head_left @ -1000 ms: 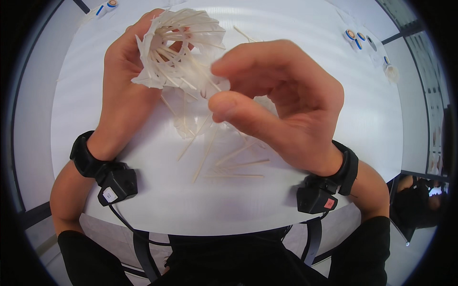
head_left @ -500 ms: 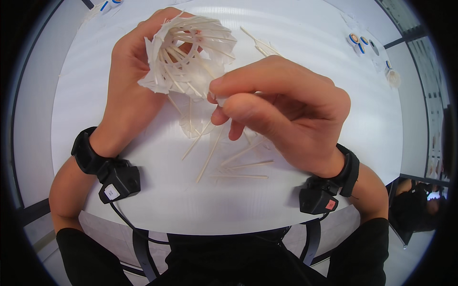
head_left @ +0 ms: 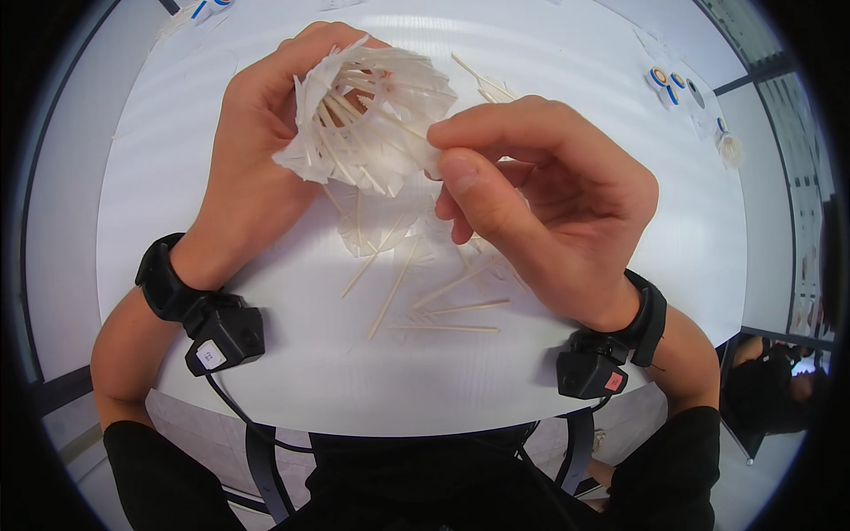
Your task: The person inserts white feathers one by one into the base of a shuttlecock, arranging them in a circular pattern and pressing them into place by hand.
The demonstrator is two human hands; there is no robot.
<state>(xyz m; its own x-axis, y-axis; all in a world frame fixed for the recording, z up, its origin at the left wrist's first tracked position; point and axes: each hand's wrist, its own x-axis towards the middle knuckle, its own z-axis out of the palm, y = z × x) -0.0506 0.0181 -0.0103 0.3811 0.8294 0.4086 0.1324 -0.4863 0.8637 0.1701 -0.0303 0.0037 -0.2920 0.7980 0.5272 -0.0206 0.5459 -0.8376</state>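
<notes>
My left hand is wrapped round the outside of a flared white cone of translucent petals and thin sticks, its wide mouth facing me. A pale ring shows inside the cone. At its right rim my right hand pinches a petal edge between thumb and forefinger, close to one stick's end; the other fingers curl loosely below. Several loose sticks lie on the white table beneath my hands. A clear, petal-like piece is among them. The pinched spot is partly covered by my fingertips.
More sticks lie beyond my right hand. Tape rolls and a pale bundle stand at the far right, another tape roll at the far left. Cabled black devices are strapped to both wrists. Someone in black is at right.
Both hands and the cone have shifted slightly to the right, with the cone a little lower. My right thumb and forefinger have moved higher along the cone's right rim.
</notes>
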